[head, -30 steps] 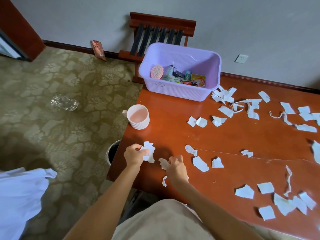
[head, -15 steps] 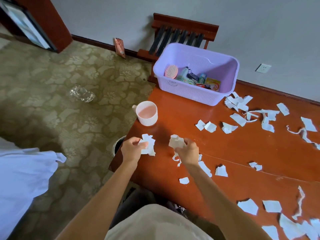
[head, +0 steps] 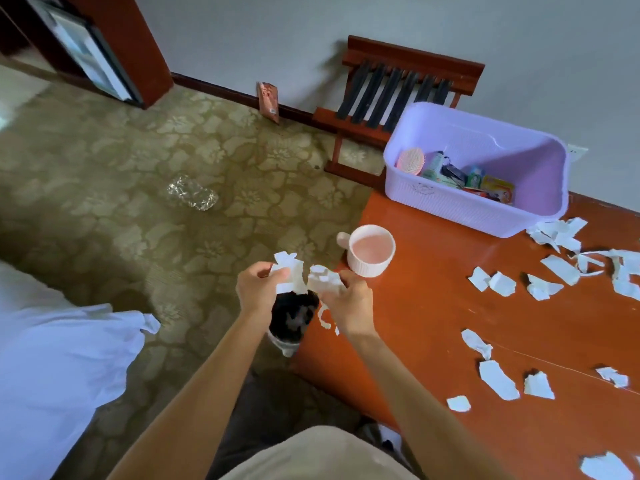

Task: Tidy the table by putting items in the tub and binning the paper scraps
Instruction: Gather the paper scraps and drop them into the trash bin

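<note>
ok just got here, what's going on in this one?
A person is clearing torn paper off a red wooden table. The left hand and the right hand each hold a bunch of scraps over a dark bin on the floor at the table's corner. Nothing has been dropped yet. Many scraps lie across the table. The purple tub already holds a brush and small items; the pink mug stands outside it.
</note>
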Demonstrator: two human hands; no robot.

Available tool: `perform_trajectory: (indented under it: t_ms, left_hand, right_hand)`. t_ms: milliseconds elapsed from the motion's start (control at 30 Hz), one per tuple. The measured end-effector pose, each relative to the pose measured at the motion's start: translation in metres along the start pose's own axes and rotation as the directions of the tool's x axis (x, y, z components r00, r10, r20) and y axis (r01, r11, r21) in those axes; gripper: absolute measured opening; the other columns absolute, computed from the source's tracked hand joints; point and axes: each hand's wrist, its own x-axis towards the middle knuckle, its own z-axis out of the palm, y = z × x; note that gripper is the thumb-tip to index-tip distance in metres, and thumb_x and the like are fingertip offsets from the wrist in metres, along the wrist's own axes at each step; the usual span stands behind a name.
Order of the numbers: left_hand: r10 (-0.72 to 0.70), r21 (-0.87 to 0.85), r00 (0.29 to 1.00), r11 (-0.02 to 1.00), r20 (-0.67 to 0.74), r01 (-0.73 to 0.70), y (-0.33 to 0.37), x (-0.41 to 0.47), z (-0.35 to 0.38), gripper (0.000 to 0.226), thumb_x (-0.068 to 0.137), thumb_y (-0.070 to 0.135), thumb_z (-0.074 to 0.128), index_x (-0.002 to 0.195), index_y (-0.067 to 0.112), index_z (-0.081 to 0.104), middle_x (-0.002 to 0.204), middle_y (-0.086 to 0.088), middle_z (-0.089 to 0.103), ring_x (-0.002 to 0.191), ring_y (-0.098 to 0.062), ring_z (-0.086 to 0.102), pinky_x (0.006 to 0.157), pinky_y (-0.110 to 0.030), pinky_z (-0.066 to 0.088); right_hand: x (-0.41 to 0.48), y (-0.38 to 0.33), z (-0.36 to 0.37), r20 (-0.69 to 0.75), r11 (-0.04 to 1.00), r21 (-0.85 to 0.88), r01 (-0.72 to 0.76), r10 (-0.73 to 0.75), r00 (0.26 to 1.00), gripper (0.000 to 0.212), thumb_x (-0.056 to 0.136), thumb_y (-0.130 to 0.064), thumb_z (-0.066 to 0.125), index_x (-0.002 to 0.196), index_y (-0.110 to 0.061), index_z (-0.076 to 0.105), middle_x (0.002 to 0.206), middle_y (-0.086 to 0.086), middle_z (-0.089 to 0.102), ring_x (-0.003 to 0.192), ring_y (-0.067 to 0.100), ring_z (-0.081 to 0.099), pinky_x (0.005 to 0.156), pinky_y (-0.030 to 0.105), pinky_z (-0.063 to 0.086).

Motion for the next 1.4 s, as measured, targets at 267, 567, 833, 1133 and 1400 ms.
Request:
perform_trajectory:
  t_ms: [267,567,833,1133,1400]
  left_hand:
    - [-0.048,0.083,0.974,0.996,0.222,0.031,0.003,0.165,-0.046,0.026,0.072,0.004,0.075,0.096,-0.001,0.068,0.076,-0.001,0.061,0.073,-0.015,0.053,0.045,-0.005,0.038]
    - [-0.147,0.325,0.897,0.946,0.417,0.003,-0.035,0.258,-0.029,0.032,0.073,0.005,0.074,0.104,-0.002,0.068,0.106,-0.017,0.070,0.081,-0.016,0.053,0.073,-0.026,0.045]
    - [-0.241,0.464,0.816,0.885,0.525,-0.037,-0.189,0.319,0.057,0.034,0.075,0.009,0.075,0.107,0.000,0.068,0.112,-0.016,0.069,0.104,-0.029,0.064,0.084,-0.031,0.049]
    - [-0.473,0.533,0.630,0.839,0.615,0.110,-0.343,0.376,0.116,0.014,0.094,0.012,0.049,0.095,0.009,0.062,0.080,-0.011,0.060,0.066,-0.019,0.054,0.061,-0.030,0.047]
    - [-0.503,0.526,0.620,0.834,0.602,0.166,-0.274,0.347,0.080,0.027,0.097,0.004,0.038,0.119,0.007,0.055,0.082,-0.005,0.055,0.071,-0.017,0.054,0.062,-0.028,0.047]
  right_hand:
    - [0.070,-0.048,0.140,-0.206,0.946,0.225,-0.234,0.281,0.937,0.018,0.074,0.000,0.061,0.089,-0.007,0.064,0.073,0.002,0.063,0.059,0.015,0.053,0.050,0.024,0.043]
    - [0.121,-0.014,0.220,-0.331,0.796,0.432,-0.423,0.577,0.747,0.024,0.079,0.000,0.059,0.102,-0.004,0.063,0.079,0.004,0.062,0.067,0.015,0.055,0.052,0.021,0.043]
    - [0.192,0.144,0.277,-0.318,0.662,0.553,-0.506,0.729,0.606,0.052,0.078,0.004,0.063,0.128,-0.005,0.054,0.116,0.014,0.064,0.108,0.030,0.059,0.088,0.031,0.049]
    - [0.259,0.314,0.342,-0.158,0.573,0.521,-0.633,0.793,0.588,0.030,0.093,-0.012,0.044,0.117,0.002,0.055,0.078,0.005,0.050,0.072,0.019,0.048,0.063,0.028,0.039]
    - [0.221,0.246,0.313,-0.117,0.583,0.487,-0.650,0.781,0.613,0.033,0.091,-0.006,0.043,0.122,0.007,0.051,0.112,0.023,0.058,0.097,0.030,0.052,0.100,0.047,0.044]
